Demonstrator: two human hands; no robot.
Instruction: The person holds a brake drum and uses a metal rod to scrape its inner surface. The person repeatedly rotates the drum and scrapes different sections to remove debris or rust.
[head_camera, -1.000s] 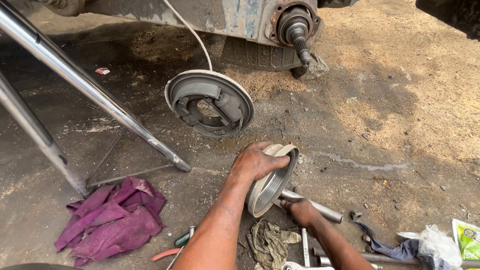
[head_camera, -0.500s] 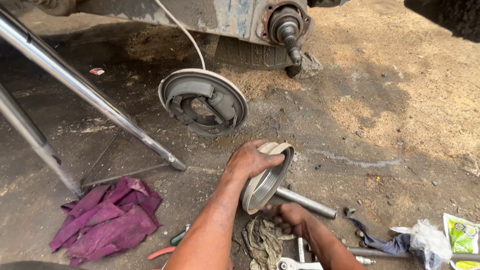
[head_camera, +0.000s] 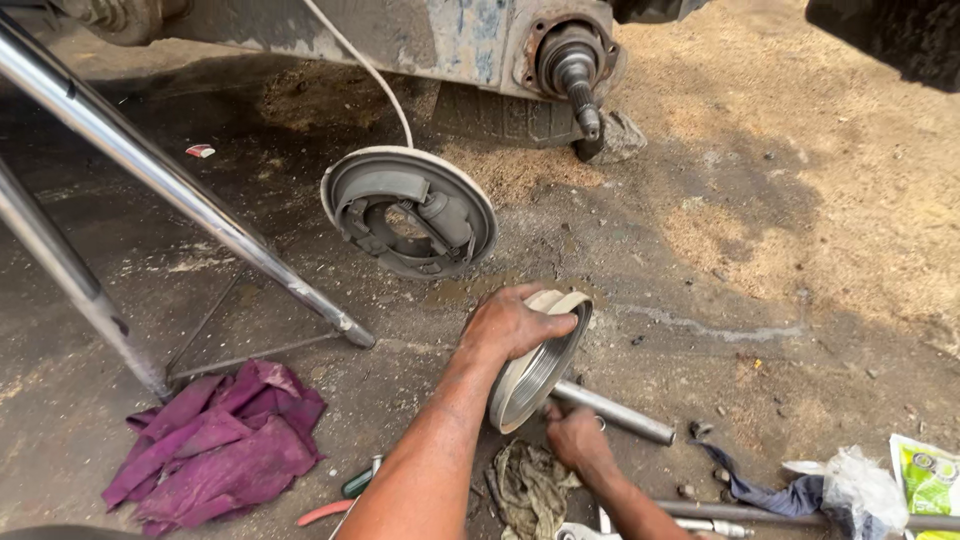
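My left hand (head_camera: 510, 325) grips the top rim of a round metal brake drum (head_camera: 537, 365), which stands on edge on the dirt ground. Just below the drum, my right hand (head_camera: 575, 437) is closed around the near end of a short grey metal rod (head_camera: 615, 412) that lies on the ground and points right. A brake backing plate with shoes (head_camera: 410, 212) leans on the ground beyond the drum, joined by a white cable to the vehicle. The bare axle spindle (head_camera: 572, 65) sticks out from the vehicle above.
A purple rag (head_camera: 220, 445) lies at the left, near two slanting shiny steel legs (head_camera: 180, 195). A dirty cloth (head_camera: 525, 485), pliers with coloured handles (head_camera: 345, 495), a long bar (head_camera: 760, 512), a dark rag and plastic bags (head_camera: 870, 490) lie along the near edge.
The view has shifted slightly and the drum sits a little more to the left. My right hand has slid under the drum onto the rod's end. My left hand keeps its hold.
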